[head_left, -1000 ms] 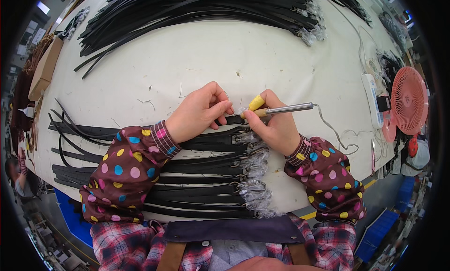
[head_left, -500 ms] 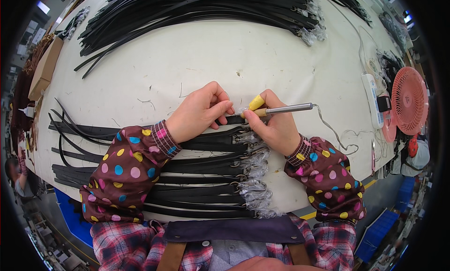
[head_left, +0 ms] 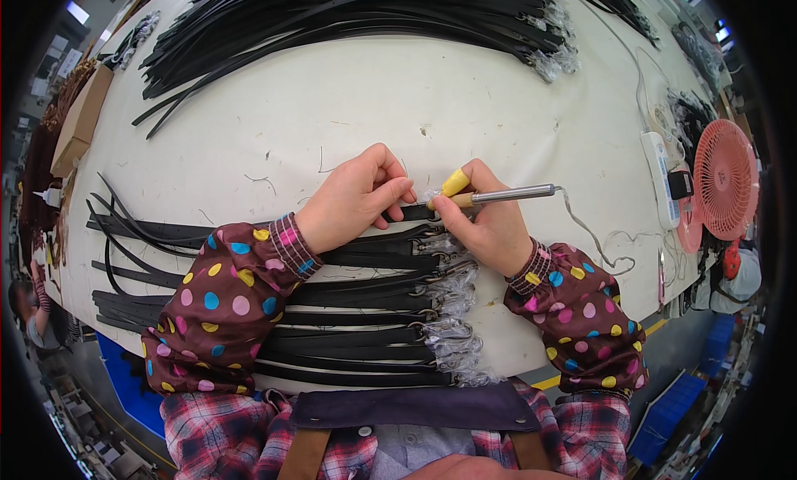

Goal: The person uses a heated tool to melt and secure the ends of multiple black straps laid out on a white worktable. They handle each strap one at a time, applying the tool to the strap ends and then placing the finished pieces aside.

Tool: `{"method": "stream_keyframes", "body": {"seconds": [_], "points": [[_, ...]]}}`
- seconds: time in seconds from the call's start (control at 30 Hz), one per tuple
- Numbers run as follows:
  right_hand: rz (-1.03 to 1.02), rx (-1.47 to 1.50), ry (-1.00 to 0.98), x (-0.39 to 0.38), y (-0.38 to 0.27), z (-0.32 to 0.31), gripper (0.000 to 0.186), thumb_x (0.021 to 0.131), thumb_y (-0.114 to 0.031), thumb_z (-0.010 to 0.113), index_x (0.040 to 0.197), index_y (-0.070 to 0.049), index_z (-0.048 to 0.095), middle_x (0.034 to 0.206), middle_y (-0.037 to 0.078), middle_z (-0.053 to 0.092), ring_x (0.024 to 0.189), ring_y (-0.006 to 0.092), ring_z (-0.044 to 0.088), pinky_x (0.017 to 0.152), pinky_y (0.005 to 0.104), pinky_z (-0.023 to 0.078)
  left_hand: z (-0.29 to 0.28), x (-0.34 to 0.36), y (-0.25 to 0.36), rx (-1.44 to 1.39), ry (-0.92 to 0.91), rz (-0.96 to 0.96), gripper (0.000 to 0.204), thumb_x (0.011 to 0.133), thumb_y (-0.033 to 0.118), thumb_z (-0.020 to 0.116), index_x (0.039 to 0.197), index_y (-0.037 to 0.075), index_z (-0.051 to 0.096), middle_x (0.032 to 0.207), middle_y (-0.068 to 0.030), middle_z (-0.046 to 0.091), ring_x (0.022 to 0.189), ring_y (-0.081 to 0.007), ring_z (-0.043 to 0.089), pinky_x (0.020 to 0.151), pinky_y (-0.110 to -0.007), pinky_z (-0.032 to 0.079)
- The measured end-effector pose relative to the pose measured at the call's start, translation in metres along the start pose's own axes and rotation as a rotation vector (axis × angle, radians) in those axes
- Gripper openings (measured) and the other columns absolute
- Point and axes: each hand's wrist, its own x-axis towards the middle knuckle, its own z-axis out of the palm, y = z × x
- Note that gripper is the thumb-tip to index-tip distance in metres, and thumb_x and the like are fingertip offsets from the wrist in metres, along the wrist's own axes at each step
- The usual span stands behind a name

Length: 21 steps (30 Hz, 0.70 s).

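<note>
My right hand [head_left: 490,227] grips a soldering iron [head_left: 515,193], a pen-shaped tool with a metal barrel and a cord; a yellow wrap [head_left: 455,182] covers a finger. Its tip points left, toward my left hand [head_left: 361,193]. That hand's thumb and forefinger are pinched together, and what lies between them is too small to make out. Its lower fingers rest against the top black belt [head_left: 411,213] by the buckle end. Below, several more black belts [head_left: 365,300] lie side by side, their buckles in clear plastic wrap [head_left: 455,347].
A large heap of black belts [head_left: 357,19] lies across the far side of the table [head_left: 249,123]. At the right are a white power strip [head_left: 659,177] and a pink fan [head_left: 726,179]. The iron's cord [head_left: 585,231] trails over the tabletop. A cardboard box [head_left: 83,123] stands at the left edge.
Both hands hold nearly the same pose. My left hand and the soldering iron have shifted very slightly to the right.
</note>
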Motion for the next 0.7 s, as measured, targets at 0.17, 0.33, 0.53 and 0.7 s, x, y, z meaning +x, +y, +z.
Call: {"method": "stream_keyframes", "body": {"seconds": [0.17,0.33,0.53,0.7], "points": [[-0.009,0.006,0.001,0.001,-0.001,0.000,0.019,0.090,-0.011,0.066,0.091,-0.002,0.049,0.073,0.001,0.055,0.066,0.0047,0.048,0.058,0.0223,0.039,0.000,0.000,0.000,-0.010,0.008,0.001,0.012,0.100,0.015,0.052,0.099,0.003,0.048,0.090,-0.0055,0.064,0.073,-0.0064,0.060,0.058,-0.019,0.052],[-0.030,0.007,0.021,-0.001,0.003,-0.005,0.014,0.090,-0.010,0.066,0.095,-0.001,0.056,0.077,0.003,0.060,0.070,0.0090,0.053,0.064,0.0242,0.043,-0.003,-0.005,0.008,0.169,-0.007,-0.025,0.019,0.095,0.017,0.061,0.102,0.004,0.049,0.089,-0.0034,0.065,0.071,-0.0076,0.060,0.058,-0.021,0.050],[-0.316,-0.359,-0.030,0.006,0.009,-0.021,0.020,0.081,-0.005,0.071,0.100,-0.006,0.066,0.087,0.007,0.063,0.086,0.0257,0.057,0.079,0.0332,0.046,-0.002,-0.011,-0.001,0.734,0.067,0.321,0.025,0.082,0.027,0.073,0.096,0.010,0.062,0.084,-0.0037,0.067,0.078,-0.0250,0.065,0.069,-0.034,0.050],[-0.268,-0.302,-0.137,0.007,0.007,-0.023,0.020,0.078,-0.003,0.073,0.095,-0.006,0.064,0.084,0.008,0.061,0.081,0.0250,0.056,0.074,0.0330,0.047,0.000,-0.009,0.002,0.606,0.076,0.186,0.017,0.082,0.019,0.075,0.089,0.006,0.065,0.076,-0.0040,0.061,0.064,-0.0158,0.057,0.061,-0.030,0.047]]}}
